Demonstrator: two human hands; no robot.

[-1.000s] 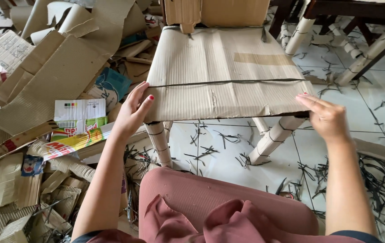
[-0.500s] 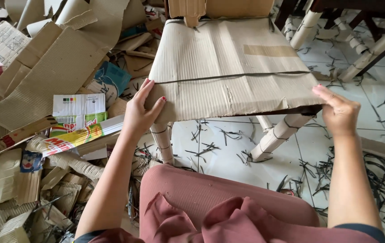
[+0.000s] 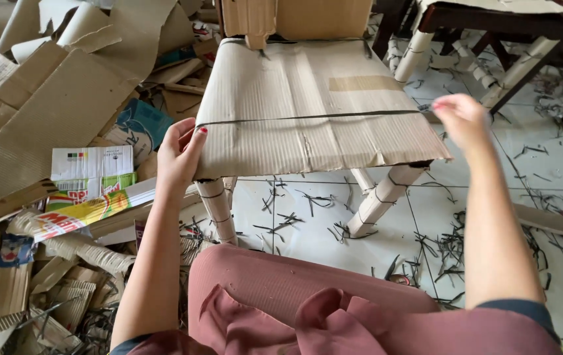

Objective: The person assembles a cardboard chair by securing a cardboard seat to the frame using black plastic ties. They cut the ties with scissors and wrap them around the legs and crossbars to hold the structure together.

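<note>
White tiled floor littered with dark shreds lies nearest. Left, cardboard scraps pile up. Left hand presses flat, fingers open, on the cardboard sheet's left edge. Right hand is blurred, its grip unclear. A dark band crosses left to right.

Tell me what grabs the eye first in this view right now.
A chair wrapped in corrugated cardboard fills the centre, a thin dark strap across its seat. The left hand presses the seat's left edge; the right hand hovers blurred at its right. Cardboard scraps pile up on the left.
</note>
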